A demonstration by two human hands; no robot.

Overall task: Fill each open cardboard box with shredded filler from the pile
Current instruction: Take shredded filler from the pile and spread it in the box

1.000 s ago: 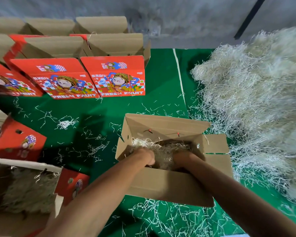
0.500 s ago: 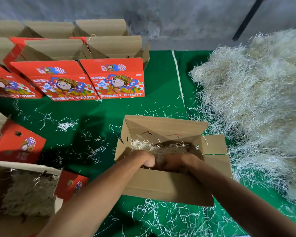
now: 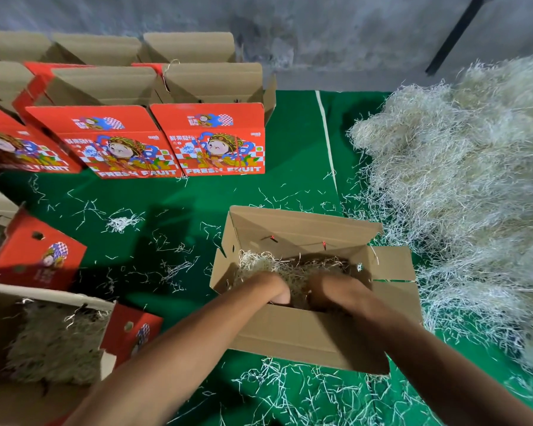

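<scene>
1. The open cardboard box (image 3: 314, 302) sits on the green table (image 3: 293, 142) directly in front of the person, flaps up, its long axis running left to right across the view.
2. Both hands are down inside the box on the shredded filler (image 3: 290, 269). The left hand (image 3: 273, 287) and right hand (image 3: 330, 292) lie close together near the middle; the fingers are buried behind the near wall, so I cannot tell whether either grips filler or merely presses it flat.
3. Filler level: low, well under the rim (judged only partly filled).
4. The pile (image 3: 462, 195) lies to the right of the box, its fringe just beside the box's right flap. The right hand is nearer to it; the left would have to cross over the box.
5. Judgement: the next handful is best taken by a rightward reach along the box's long axis.
6. A filled box (image 3: 50, 342) rests at lower left; closed printed boxes (image 3: 216, 142) stand at the far left.
</scene>
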